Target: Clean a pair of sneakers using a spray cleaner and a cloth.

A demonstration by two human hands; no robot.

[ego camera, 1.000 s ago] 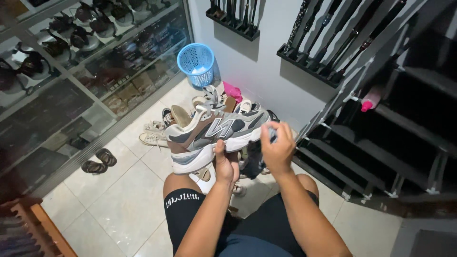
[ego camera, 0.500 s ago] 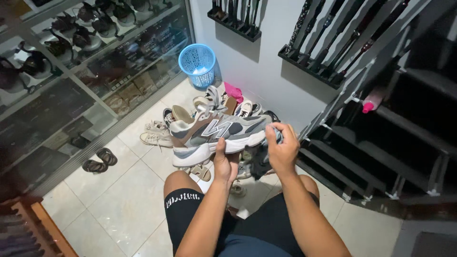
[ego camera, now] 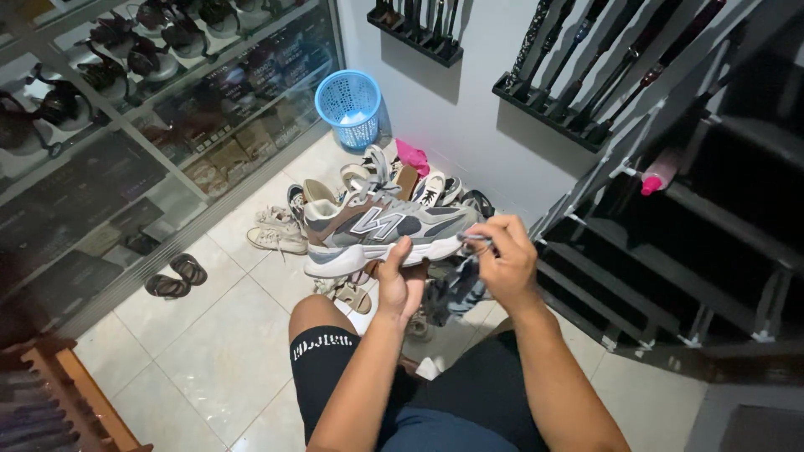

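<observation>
Head view looks down on a seated person in black shorts (ego camera: 335,368), knees near the bottom edge, over a pale tiled floor (ego camera: 218,351). Both forearms reach forward from the near edge. The left hand (ego camera: 400,285) grips a grey and brown sneaker (ego camera: 381,230) from underneath, thumb up against the white sole, and holds it level in the air with the toe pointing left. The right hand (ego camera: 502,261) is clenched at the heel end of that sneaker, fingertips pinched on something small and dark there; what exactly it pinches is too small to tell. A dark cloth-like bundle (ego camera: 452,293) hangs just below the right hand.

At the near left corner stands a wooden rack (ego camera: 75,393). Further out on the floor, left of the hands, lies a pair of brown sandals (ego camera: 176,276). Beyond the held sneaker sits a heap of shoes (ego camera: 377,180), with a pair of white sneakers (ego camera: 276,234) on its left edge and a pink item (ego camera: 412,156) at its far side. A blue mesh basket (ego camera: 350,107) stands farther still, by the white wall. A glass-fronted display cabinet (ego camera: 126,125) with shoes fills the left, and dark metal stairs (ego camera: 670,251) rise on the right.
</observation>
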